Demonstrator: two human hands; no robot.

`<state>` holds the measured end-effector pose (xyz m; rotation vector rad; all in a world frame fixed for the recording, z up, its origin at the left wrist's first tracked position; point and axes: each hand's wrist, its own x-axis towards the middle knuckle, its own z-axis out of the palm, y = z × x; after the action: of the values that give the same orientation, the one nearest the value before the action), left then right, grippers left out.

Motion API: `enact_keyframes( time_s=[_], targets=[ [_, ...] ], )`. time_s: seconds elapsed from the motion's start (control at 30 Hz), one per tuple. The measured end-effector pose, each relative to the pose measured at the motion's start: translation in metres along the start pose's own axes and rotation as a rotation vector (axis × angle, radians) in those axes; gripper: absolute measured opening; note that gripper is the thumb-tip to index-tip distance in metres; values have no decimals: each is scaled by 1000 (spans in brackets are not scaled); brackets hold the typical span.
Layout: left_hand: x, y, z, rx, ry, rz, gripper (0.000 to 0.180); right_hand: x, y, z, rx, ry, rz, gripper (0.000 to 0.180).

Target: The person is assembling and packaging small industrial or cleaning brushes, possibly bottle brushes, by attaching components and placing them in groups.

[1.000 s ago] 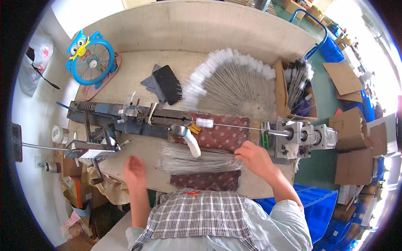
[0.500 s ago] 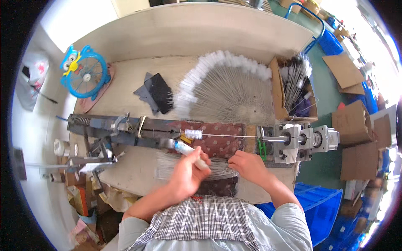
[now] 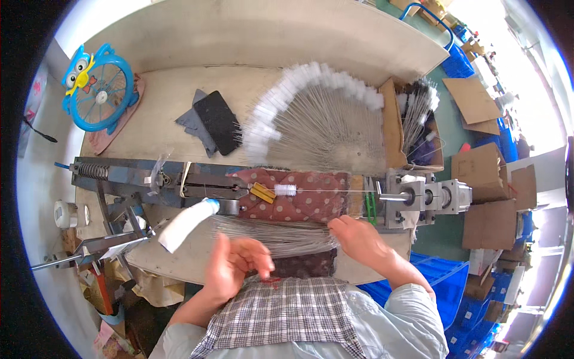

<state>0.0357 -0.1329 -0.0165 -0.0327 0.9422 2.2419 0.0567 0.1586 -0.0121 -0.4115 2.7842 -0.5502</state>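
My left hand [image 3: 239, 266] is empty above the table's front edge, its fingers apart. Just beyond it a lever with a white-wrapped handle [image 3: 182, 230] and blue band slants toward the left. My right hand [image 3: 362, 239] pinches at the right end of a bundle of thin metal wires [image 3: 275, 233]. Which wires its fingertips hold is hidden. Above the wires, a small white bottle brush [image 3: 285, 190] hangs on a twisted wire stretched toward the machine's right-hand spindle [image 3: 394, 197]. A yellow block [image 3: 263, 192] sits beside the brush, over a dotted brown cloth [image 3: 317, 206].
Finished white brushes [image 3: 305, 81] lie fanned out behind the machine. A cardboard box [image 3: 394, 125] holds more brushes at right. A black phone [image 3: 216, 122] on grey cloth and a blue owl-shaped fan [image 3: 98, 90] stand to the left. A blue crate [image 3: 439, 284] is at lower right.
My left hand has let go of the white handle and drawn back toward me. The lever has swung left. My right hand stays by the wire ends. The whole view has shifted slightly.
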Motion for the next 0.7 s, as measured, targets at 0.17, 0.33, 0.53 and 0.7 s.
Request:
enact_keyframes(
  time_s=[0.17, 0.33, 0.53, 0.7],
  targets=[
    [13, 17, 43, 712, -200, -55, 36, -23, -2, -38, -136, 16, 47, 23],
    [20, 14, 58, 729, -200, 8, 20, -62, 36, -112, -394, 490, 43, 28],
    [106, -26, 90, 1531, -12, 837, 9, -57, 57, -113, -96, 754, 37, 29],
    [166, -50, 43, 2129, 122, 712, 2, -4, 53, -77, 97, 614, -44, 25]
  ],
)
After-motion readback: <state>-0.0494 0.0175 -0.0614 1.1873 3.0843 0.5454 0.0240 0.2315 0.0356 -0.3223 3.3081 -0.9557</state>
